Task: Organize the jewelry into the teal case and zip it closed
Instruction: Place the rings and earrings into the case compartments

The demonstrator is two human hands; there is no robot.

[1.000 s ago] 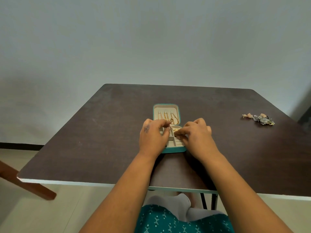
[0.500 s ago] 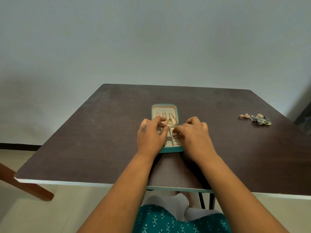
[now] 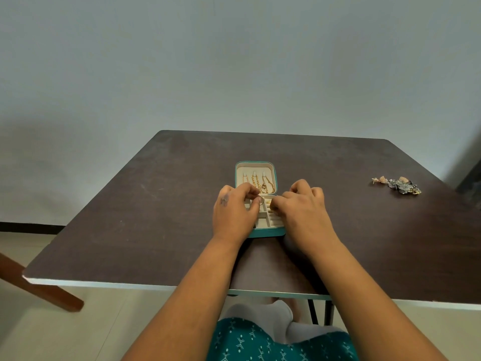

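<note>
A teal case (image 3: 268, 232) lies open in the middle of a dark brown tabletop (image 3: 156, 217), its cream lid flat and hung with gold chains (image 3: 260, 184); a person's two hands work over its compartmented tray; the left hand (image 3: 234, 214) has curled fingers, thumb and forefinger pinching a small ring (image 3: 261, 200) above the tray; the right hand (image 3: 303, 214) also has curled fingertips at the tray, its grip too hidden to tell; a small heap of jewelry (image 3: 398, 184) lies well apart at the right.
</note>
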